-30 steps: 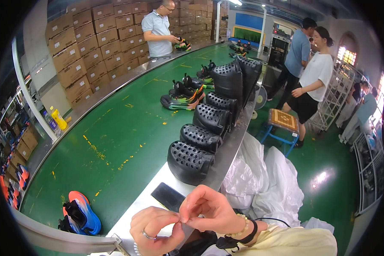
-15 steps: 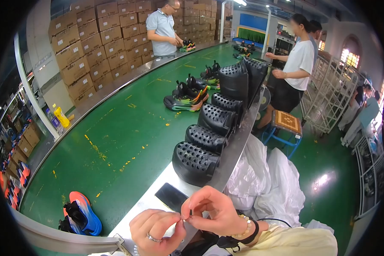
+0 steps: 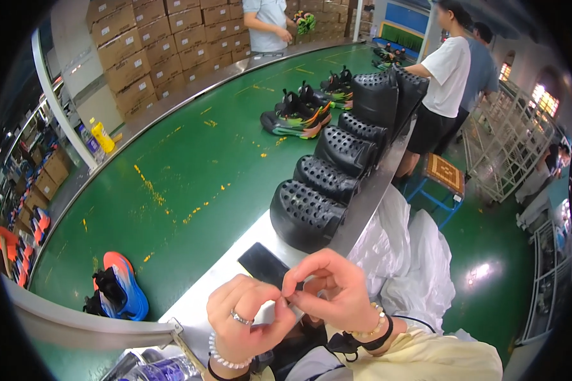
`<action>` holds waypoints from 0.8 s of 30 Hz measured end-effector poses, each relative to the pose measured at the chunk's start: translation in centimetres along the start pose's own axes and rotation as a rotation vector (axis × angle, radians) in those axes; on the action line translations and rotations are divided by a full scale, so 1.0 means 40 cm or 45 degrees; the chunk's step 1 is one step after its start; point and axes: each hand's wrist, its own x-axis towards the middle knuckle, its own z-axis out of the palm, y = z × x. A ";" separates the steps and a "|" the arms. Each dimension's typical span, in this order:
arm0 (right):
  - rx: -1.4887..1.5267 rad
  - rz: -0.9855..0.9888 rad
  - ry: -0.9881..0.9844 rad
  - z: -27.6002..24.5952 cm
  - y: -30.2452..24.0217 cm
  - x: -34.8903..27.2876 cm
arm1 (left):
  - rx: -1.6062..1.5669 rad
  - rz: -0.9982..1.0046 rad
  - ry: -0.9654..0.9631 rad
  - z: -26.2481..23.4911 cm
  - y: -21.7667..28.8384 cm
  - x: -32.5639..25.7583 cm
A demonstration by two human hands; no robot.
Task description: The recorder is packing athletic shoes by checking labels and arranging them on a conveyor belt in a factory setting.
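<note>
My left hand [image 3: 245, 317], with a ring and a bead bracelet, and my right hand [image 3: 329, 289], with a bead bracelet and a black band, meet fingertip to fingertip low in the middle. Both pinch a small thin item [image 3: 283, 298] that is too small to identify. Just beyond my fingers a black phone [image 3: 260, 261] lies flat on the pale ledge [image 3: 200, 298]. A black strap and a dark object under my wrists are mostly hidden.
A row of black perforated shoe forms [image 3: 306, 214] runs up the ledge. The green conveyor belt [image 3: 190, 165] carries a blue-orange sneaker [image 3: 122, 287] and dark sneakers [image 3: 295, 117]. White plastic bags [image 3: 410, 254] hang to the right. A person in white [image 3: 448, 76] stands by a blue stool [image 3: 443, 174]. Stacked cartons [image 3: 152, 44] stand behind.
My fingertips have closed together on the small item. The person in the white shirt has walked along the line toward the black forms. My view has shifted slightly.
</note>
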 end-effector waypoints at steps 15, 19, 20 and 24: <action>0.236 -0.369 -0.052 -0.039 0.046 0.044 | -0.351 -0.196 0.042 0.035 -0.042 0.018; 0.506 -0.209 -0.093 -0.050 0.053 0.052 | -0.549 -0.227 -0.017 0.037 -0.036 0.031; 0.582 -0.186 -0.123 -0.053 0.055 0.053 | -0.580 -0.234 -0.044 0.037 -0.033 0.034; 0.666 -0.161 -0.162 -0.062 0.063 0.063 | -0.544 -0.244 -0.045 0.045 -0.042 0.034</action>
